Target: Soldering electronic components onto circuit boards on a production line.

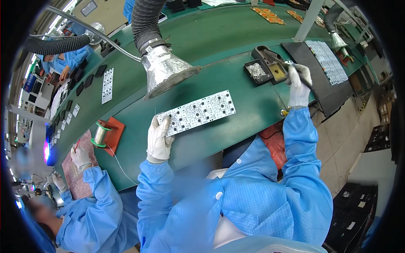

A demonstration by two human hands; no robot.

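My left hand [159, 137] is closed on the left end of a long white circuit board [198, 112] dotted with black square parts. The board lies aslant over the green bench. A thin wire sticks up by the fingers of this hand. At the right, my right hand [299, 85] is closed around a soldering iron [292, 64], its dark cable trailing down past the wrist. Its tip end is near the soldering iron stand [263, 55], which has a yellowish sponge [277, 71] in its tray; the exact tip is hard to make out.
Beside the stand sits a black tray of silvery bits [256, 70]. A foil-covered fume hood [167, 69] hangs over the bench. A solder wire spool [100, 134] stands on a red holder at left. White boards [327, 61] lie far right. A co-worker [90, 206] works at left.
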